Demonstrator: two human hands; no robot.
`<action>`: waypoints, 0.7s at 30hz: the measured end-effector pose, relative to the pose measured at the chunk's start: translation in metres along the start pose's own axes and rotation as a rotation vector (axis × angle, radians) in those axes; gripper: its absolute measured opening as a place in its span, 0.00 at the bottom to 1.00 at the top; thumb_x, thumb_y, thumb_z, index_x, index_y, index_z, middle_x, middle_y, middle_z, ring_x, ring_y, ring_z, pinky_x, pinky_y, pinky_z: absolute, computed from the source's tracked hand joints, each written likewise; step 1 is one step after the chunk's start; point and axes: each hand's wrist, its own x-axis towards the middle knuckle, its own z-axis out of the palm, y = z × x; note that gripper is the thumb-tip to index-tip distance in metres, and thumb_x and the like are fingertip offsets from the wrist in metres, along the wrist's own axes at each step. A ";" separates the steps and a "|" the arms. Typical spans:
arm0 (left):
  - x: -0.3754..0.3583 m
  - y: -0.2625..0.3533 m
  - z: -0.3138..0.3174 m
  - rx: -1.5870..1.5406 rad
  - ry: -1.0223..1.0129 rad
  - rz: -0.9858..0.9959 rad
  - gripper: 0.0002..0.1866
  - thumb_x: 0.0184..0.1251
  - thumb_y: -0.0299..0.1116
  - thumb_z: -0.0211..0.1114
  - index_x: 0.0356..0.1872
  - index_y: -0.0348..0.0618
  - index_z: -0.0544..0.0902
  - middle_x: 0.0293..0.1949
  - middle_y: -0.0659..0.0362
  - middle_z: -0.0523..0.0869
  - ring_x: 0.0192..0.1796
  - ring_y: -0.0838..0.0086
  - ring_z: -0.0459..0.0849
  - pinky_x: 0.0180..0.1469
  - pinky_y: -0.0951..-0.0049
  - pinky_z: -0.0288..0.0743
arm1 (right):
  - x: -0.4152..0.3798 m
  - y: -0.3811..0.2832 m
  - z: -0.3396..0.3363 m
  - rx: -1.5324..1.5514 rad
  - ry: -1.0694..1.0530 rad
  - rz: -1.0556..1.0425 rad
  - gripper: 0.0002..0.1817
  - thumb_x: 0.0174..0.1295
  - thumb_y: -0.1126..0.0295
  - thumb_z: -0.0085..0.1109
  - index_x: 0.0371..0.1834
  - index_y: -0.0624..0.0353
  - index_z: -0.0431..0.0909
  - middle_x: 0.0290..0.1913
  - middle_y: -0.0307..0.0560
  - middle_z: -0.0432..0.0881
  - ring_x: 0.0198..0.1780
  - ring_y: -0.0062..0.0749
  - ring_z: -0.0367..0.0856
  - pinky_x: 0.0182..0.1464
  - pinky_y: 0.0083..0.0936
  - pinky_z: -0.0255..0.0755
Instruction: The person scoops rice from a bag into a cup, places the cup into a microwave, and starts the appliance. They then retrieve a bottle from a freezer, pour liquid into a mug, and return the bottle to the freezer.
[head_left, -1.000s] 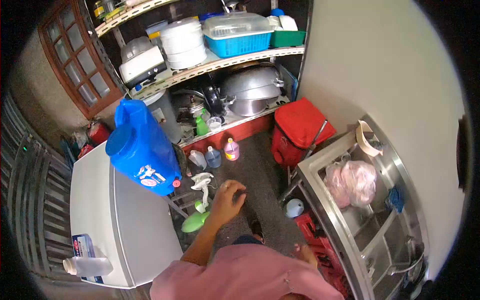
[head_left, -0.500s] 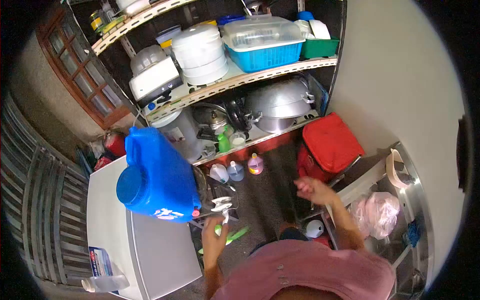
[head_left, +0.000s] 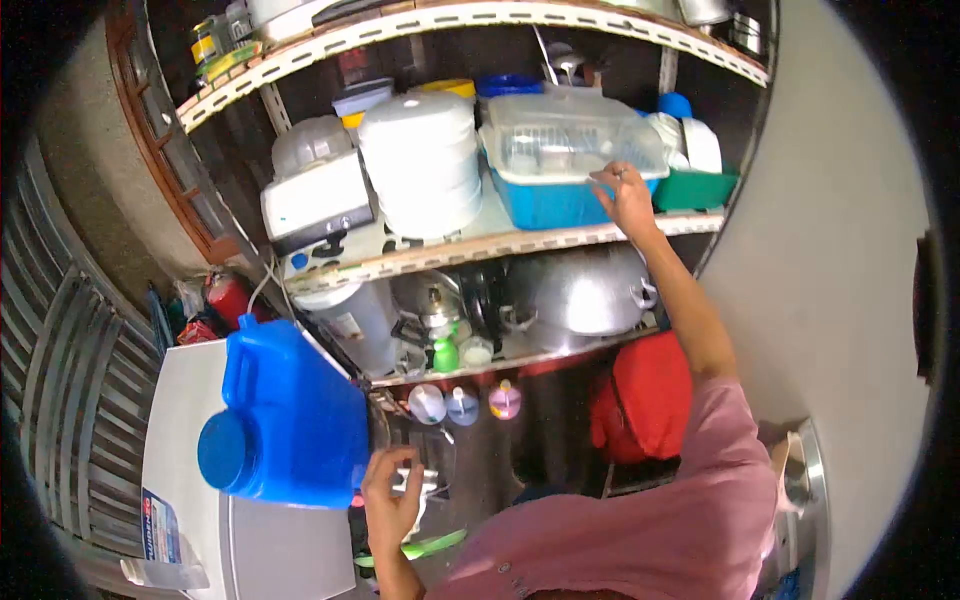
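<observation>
My right hand [head_left: 628, 205] reaches up to the middle shelf, its fingers curled at the front rim of the clear plastic lid [head_left: 570, 135]. That lid covers a blue dish basket [head_left: 555, 203], with dishes showing faintly through it. Low on the left, my left hand [head_left: 392, 497] is half curled, thumb and fingers apart. Just beyond its fingers is a white object [head_left: 428, 480], partly hidden by them. A large blue jug [head_left: 300, 420] stands right beside this hand, and a bright green object [head_left: 436, 545] lies below it.
White stacked containers [head_left: 420, 165] stand left of the basket; a green tray [head_left: 695, 190] with dishes is at its right. Big metal pots [head_left: 580, 300] fill the lower shelf. A red bag [head_left: 650, 395] and several bottles [head_left: 504, 400] stand beneath. A white cabinet [head_left: 185, 400] carries the jug.
My right hand has risen from beside the red bag to the basket's lid. My left hand has shifted left and lower, its fingers now apart. The view has tilted up toward the shelves.
</observation>
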 end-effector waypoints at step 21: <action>0.449 0.080 0.263 0.328 -0.478 0.711 0.25 0.57 0.35 0.65 0.55 0.35 0.74 0.56 0.45 0.74 0.61 0.51 0.72 0.63 0.59 0.66 | 0.116 0.081 -0.004 -0.042 -0.030 -0.441 0.14 0.44 0.75 0.58 0.37 0.60 0.76 0.35 0.44 0.72 0.40 0.38 0.74 0.40 0.31 0.73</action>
